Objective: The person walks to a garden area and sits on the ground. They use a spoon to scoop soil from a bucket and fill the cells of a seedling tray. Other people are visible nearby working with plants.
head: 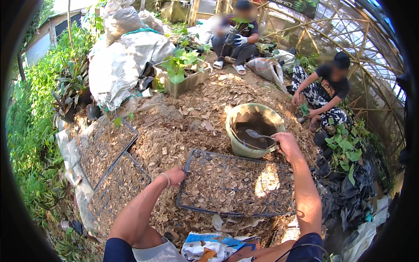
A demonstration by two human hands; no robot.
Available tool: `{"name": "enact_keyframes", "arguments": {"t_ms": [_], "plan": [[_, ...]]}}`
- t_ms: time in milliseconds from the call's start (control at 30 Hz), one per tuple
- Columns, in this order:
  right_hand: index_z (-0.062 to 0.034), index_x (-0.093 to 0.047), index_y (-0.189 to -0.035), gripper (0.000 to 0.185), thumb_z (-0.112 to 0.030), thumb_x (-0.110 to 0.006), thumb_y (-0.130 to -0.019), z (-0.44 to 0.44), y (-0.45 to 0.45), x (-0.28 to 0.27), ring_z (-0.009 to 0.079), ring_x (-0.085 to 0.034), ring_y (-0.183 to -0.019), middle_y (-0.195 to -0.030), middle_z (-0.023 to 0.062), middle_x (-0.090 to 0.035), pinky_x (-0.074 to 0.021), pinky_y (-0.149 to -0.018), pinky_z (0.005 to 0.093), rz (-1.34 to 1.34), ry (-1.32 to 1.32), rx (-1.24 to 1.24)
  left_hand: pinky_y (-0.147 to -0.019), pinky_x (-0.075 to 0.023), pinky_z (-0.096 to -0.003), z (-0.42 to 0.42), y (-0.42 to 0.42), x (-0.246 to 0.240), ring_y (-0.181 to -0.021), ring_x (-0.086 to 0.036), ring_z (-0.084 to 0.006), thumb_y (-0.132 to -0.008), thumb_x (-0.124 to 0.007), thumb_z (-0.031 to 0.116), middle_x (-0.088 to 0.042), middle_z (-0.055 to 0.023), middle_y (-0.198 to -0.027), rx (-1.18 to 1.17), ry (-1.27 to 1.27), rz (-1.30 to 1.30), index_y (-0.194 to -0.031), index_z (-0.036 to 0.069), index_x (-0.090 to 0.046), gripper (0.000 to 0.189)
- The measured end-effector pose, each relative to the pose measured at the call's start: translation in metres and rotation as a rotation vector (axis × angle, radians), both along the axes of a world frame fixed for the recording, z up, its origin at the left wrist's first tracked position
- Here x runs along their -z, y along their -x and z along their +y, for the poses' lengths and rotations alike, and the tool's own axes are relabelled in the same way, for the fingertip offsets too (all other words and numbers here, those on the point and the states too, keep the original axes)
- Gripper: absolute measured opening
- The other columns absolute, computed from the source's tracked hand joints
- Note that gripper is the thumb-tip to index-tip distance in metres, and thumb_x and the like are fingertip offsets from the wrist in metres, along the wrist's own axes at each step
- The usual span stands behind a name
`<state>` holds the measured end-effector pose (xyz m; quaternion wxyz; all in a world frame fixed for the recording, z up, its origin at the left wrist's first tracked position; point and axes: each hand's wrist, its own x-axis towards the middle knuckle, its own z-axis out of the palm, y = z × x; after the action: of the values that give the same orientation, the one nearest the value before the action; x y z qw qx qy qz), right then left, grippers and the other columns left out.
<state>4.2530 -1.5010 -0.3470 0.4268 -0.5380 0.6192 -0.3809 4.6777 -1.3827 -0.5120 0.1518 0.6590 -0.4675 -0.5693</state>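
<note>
My right hand [287, 144] holds a metal spoon [257, 134] by its handle, with the bowl of the spoon over the opening of a pale green plastic bucket [240, 147]. Dark matter lies inside the bucket. My left hand [176, 176] is at the left edge of a black plastic seedling tray [229, 214], its fingers at the rim and partly hidden. Woody chips and dry leaf bits cover most of that tray. Two more such trays, one [101, 181] nearer and one [129, 142] farther off, lie at the left, also strewn with chips.
Two people sit or crouch ahead, one with a white glove [241, 40]; another person [330, 88] sits at the right with leaves in hand. A plastic crate [183, 83] of plants, white sacks [131, 62], black plastic bags [347, 199] and a printed sack [212, 245] lie around.
</note>
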Motion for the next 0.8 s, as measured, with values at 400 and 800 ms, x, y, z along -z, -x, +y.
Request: {"name": "enact_keyframes", "arguments": {"t_ms": [400,800], "plan": [[0.0005,-0.073,-0.098,0.015,-0.006,-0.060,-0.093,0.037,-0.091,0.046,0.0065,-0.045,-0.052,-0.070,-0.0019,-0.057,-0.0327,-0.047,0.0256,-0.088,-0.135,-0.164,-0.077,-0.0649,-0.0450,0.006,0.003,-0.020,-0.101,-0.069,-0.0315,-0.091,-0.050,0.009,-0.065,-0.0184,-0.116,0.009,0.000,-0.012,-0.122,-0.006,-0.059,0.036],[0.0003,-0.076,-0.102,0.020,-0.009,-0.061,-0.092,0.040,-0.092,0.085,0.0085,-0.055,-0.065,-0.075,-0.0009,-0.065,-0.0430,-0.059,0.0286,0.135,-0.045,-0.153,-0.077,-0.0663,-0.0412,0.007,-0.002,-0.005,-0.101,-0.071,-0.0351,-0.092,-0.045,0.011,-0.063,-0.0211,-0.125,0.028,-0.042,0.028,-0.130,-0.005,-0.056,0.042]]}}
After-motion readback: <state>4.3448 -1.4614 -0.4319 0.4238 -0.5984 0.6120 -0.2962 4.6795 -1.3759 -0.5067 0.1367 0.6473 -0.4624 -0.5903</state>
